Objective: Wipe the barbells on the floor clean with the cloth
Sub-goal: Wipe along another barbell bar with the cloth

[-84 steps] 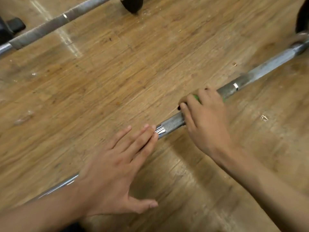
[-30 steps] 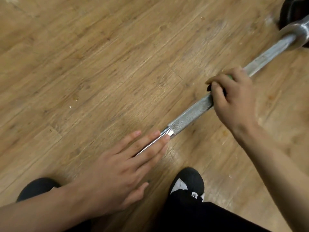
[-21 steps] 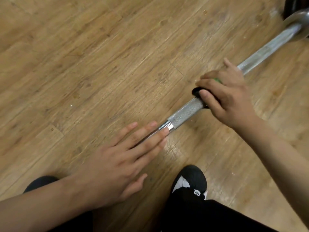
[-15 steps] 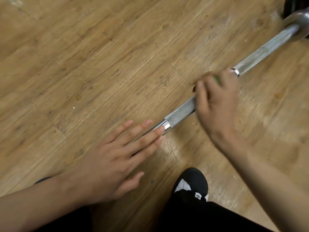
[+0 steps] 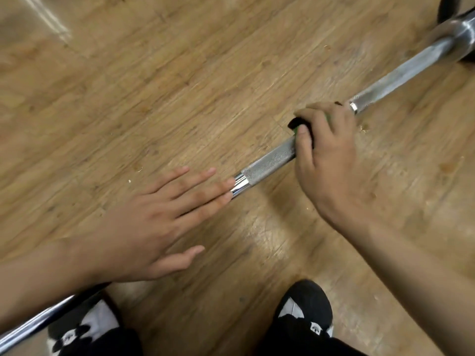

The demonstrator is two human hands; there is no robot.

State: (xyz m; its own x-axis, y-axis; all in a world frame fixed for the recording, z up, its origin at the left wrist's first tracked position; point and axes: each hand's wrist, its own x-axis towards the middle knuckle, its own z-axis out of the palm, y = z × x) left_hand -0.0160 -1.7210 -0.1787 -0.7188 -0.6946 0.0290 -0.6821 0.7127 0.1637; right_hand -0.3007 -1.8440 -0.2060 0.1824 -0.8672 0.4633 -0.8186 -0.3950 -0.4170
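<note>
Crouching over a barbell (image 5: 270,160) that lies slantwise on the wooden floor (image 5: 180,73), a person works along its shaft with the two hands apart. At far left the polished shaft emerges from under the forearm, close by a black-and-white shoe (image 5: 82,327). Next comes the left hand (image 5: 144,222): it lies flat, fingers straight and spread, its fingertips resting on the smooth chrome just short of the knurled section, apparently to steady the bar against rolling. A bare stretch of knurling separates it from the right hand (image 5: 326,155), whose fingers and thumb are curled round the shaft and clamp the cloth (image 5: 295,125) against it; only a small green-and-dark fold of cloth shows by the thumb. A second shoe (image 5: 305,307) stands below. Beyond the right hand a narrow bright ring marks the start of a duller, streaked length that runs up to the thick collar (image 5: 460,29) at the upper right corner. Judged from this view, the wipe is at mid-shaft: the streaked length towards the collar probably awaits the cloth, and which parts are already clean cannot be told. No other barbell is in view, so the rest of the job cannot be gauged.
</note>
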